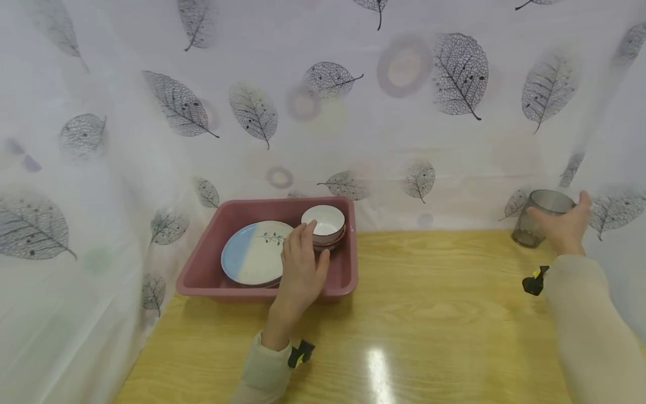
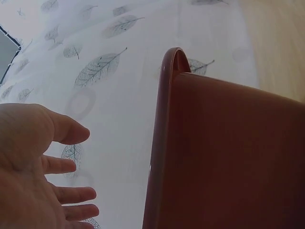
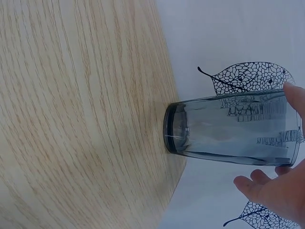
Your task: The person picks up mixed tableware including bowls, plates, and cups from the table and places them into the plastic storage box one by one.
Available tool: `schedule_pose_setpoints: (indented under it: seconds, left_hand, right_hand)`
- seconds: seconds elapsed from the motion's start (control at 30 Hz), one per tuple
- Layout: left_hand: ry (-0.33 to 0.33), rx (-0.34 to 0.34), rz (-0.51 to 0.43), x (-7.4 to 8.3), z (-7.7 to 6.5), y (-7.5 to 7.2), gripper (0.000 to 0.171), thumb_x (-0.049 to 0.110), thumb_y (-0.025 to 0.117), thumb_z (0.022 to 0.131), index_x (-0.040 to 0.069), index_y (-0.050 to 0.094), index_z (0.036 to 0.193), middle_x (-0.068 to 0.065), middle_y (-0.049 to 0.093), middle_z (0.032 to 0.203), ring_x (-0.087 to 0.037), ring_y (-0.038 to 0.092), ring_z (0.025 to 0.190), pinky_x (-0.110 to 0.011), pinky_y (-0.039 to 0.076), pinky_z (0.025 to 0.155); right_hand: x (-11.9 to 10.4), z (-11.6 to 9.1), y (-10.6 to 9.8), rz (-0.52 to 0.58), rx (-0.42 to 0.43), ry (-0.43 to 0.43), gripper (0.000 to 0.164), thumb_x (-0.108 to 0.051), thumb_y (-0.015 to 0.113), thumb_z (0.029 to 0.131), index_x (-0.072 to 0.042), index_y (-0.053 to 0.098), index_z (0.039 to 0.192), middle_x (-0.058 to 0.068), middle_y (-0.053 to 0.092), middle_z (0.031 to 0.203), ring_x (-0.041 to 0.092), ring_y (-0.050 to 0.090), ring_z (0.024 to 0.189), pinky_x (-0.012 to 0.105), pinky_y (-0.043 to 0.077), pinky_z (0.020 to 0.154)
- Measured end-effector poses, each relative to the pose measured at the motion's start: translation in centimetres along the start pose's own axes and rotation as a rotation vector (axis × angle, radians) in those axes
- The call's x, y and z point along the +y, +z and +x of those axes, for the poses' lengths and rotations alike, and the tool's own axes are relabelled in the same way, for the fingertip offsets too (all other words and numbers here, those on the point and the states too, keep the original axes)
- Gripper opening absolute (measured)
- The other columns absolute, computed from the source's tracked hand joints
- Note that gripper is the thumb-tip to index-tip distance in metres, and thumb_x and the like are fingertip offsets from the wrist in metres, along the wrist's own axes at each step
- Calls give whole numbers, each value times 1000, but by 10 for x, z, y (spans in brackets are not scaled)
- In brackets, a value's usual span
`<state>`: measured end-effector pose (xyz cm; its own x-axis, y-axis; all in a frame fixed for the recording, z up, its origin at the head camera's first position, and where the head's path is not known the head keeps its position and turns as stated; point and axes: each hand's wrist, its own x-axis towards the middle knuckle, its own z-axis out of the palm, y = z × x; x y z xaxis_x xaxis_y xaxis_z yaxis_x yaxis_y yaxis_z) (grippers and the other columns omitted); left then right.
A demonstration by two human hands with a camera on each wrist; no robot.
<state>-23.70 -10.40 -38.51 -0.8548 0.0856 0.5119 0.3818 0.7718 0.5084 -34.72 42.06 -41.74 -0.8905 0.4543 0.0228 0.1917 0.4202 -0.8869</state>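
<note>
At the right end of the table stands a grey see-through glass tumbler (image 1: 527,229), upright by the curtain. My right hand (image 1: 564,224) spreads around its upper part, thumb on one side and fingers on the other. In the right wrist view the thumb is right at the glass's (image 3: 228,129) rim, while the nearest fingertips (image 3: 243,183) sit apart from its side. My left hand (image 1: 304,266) is over the pink plastic basin (image 1: 267,293), fingers extended, overlapping the small white bowl (image 1: 323,216) in the head view. The left palm (image 2: 24,167) shows nothing in it.
Inside the basin lies a blue-and-cream plate (image 1: 252,252) with a leaf sprig, beside the stacked bowls. A white curtain (image 1: 363,129) with leaf prints hangs along the back and sides of the wooden table (image 1: 429,314).
</note>
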Motion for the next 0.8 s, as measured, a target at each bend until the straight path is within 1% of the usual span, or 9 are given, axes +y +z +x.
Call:
schedule_pose_setpoints:
  seconds: [0.13, 0.2, 0.3, 0.4, 0.5, 0.6, 0.67, 0.8]
  left_hand:
    - [-4, -5, -5, 0, 0, 0, 59, 10, 65, 93, 3, 38, 145, -25, 40, 142, -41, 36, 133, -58, 34, 106]
    - [-1, 0, -2, 0, 0, -1, 59, 10, 65, 92, 2, 38, 144, -26, 40, 141, -42, 36, 133, -59, 34, 106]
    - [-3, 8, 0, -1, 0, -1, 59, 10, 65, 93, 2, 38, 144, -25, 40, 141, -41, 37, 132, -59, 35, 105]
    - [1, 14, 4, -2, 0, 0, 58, 11, 65, 93, 2, 39, 144, -25, 40, 141, -41, 38, 131, -58, 36, 103]
    - [5, 24, 10, -3, 1, -1, 58, 12, 65, 93, 2, 39, 144, -26, 40, 142, -41, 38, 130, -57, 37, 103]
    - [5, 29, 8, -3, 1, -2, 57, 11, 65, 93, 2, 39, 144, -26, 40, 142, -41, 38, 130, -57, 37, 102]
    - [6, 30, 5, -3, 0, -2, 57, 11, 65, 93, 2, 39, 144, -26, 40, 141, -41, 38, 130, -57, 37, 102]
    - [13, 35, -2, -4, -1, -2, 57, 11, 64, 94, 2, 38, 144, -26, 39, 141, -41, 38, 131, -58, 38, 101]
  right_hand:
    - [3, -1, -1, 19, 13, 43, 110, -48, 63, 91, -22, -22, 155, 14, -20, 163, 37, -12, 149, 58, 3, 119]
    - [4, 1, -1, 24, 6, 62, 111, -50, 62, 90, -22, -24, 155, 13, -22, 162, 37, -13, 149, 58, 3, 119]
    - [3, 4, -1, 19, -10, 77, 116, -55, 62, 89, -22, -29, 152, 12, -28, 161, 37, -19, 148, 59, 1, 119]
    - [3, 4, 0, 1, -18, 61, 117, -57, 61, 88, -23, -30, 152, 13, -32, 159, 38, -23, 146, 62, 1, 117]
    - [0, 7, 3, -34, -21, -2, 115, -54, 61, 89, -21, -28, 153, 17, -31, 159, 41, -23, 146, 66, 0, 116]
    - [-3, 9, 5, -80, -25, -43, 112, -52, 60, 91, -16, -26, 154, 21, -27, 159, 45, -20, 146, 69, 1, 114]
    - [-4, 9, 4, -98, -19, -34, 112, -52, 60, 91, -13, -24, 155, 23, -23, 160, 48, -16, 146, 69, 4, 114]
    - [-7, 10, 1, -120, -9, 13, 113, -55, 59, 90, -9, -21, 155, 27, -17, 160, 50, -8, 146, 68, 9, 115]
